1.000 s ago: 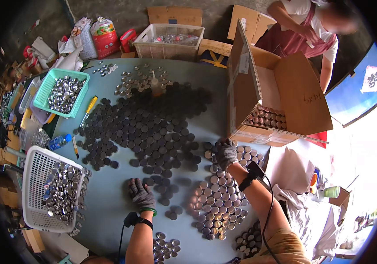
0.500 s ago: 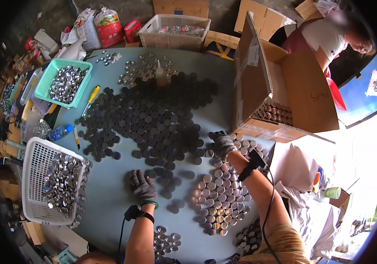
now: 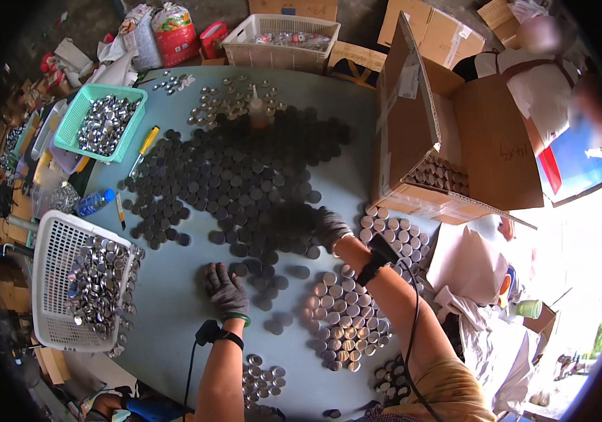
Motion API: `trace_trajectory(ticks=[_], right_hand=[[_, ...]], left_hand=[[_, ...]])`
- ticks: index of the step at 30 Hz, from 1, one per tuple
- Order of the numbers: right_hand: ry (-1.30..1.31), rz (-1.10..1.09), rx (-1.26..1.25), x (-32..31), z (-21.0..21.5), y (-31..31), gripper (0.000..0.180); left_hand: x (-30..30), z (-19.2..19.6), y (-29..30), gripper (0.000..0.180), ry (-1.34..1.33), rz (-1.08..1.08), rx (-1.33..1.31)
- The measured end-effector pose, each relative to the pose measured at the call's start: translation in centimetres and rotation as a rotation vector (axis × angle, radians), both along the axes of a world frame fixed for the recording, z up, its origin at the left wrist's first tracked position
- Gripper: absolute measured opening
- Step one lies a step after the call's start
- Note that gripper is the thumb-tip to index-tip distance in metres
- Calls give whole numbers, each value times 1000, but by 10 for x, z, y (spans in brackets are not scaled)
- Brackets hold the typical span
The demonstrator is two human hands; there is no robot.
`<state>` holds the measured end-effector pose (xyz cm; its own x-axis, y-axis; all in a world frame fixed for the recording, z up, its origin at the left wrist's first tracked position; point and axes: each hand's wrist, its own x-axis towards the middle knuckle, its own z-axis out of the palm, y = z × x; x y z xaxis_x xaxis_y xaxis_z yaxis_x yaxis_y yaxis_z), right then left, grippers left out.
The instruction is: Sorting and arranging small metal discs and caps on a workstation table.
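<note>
My left hand (image 3: 225,290), in a grey glove, lies on the blue-green table with its fingers spread, beside a few dark discs. It holds nothing. My right hand (image 3: 330,228), also gloved, reaches to the right edge of a wide spread of dark round discs (image 3: 234,186). Its fingertips merge with the shadow there, so I cannot see whether they grip a disc. Near my right forearm stand rows of silver-topped round pieces (image 3: 346,309). Another group of silver pieces (image 3: 396,232) sits just right of that hand.
A cardboard box (image 3: 455,186) with round pieces inside stands at the right. White (image 3: 51,281) and green (image 3: 97,158) baskets of shiny metal pieces are at the left, near a yellow screwdriver (image 3: 147,144). A dropper bottle (image 3: 256,109) stands far back. A person (image 3: 533,77) is beyond the box.
My right hand has moved left and slightly nearer, from beside the silver pieces to the edge of the dark discs. My left hand stays nearly in place. The other person has straightened and shifted.
</note>
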<state>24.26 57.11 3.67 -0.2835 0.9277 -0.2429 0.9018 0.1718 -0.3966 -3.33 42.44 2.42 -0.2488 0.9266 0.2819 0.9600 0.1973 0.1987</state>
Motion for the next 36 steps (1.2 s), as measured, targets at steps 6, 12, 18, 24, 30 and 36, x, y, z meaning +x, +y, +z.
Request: trace_trajectory(ticks=[6,12,18,24,30,36], right_hand=[[105,197,-192,-87,52,-54,45],[64,113,35,-59,10,-76,38],[-142,-68,-64,-33,11,-83,26],[280,121,-251,-83,11,-97,21],[341,129,9,-38,-12,-94,36],[-110,373,-114,-37,37,-110,30]], left_hand=[[-15,-6,-8,37,42,47,-16],[-14,-7,-4,36,59,9,20],[-11,-4,-2,35,-2,5,56],[-19,-4,-8,37,-16,17,3],[-17,-5,-7,38,-2,34,-4],[-18,-7,-10,39,-33,39,-10]])
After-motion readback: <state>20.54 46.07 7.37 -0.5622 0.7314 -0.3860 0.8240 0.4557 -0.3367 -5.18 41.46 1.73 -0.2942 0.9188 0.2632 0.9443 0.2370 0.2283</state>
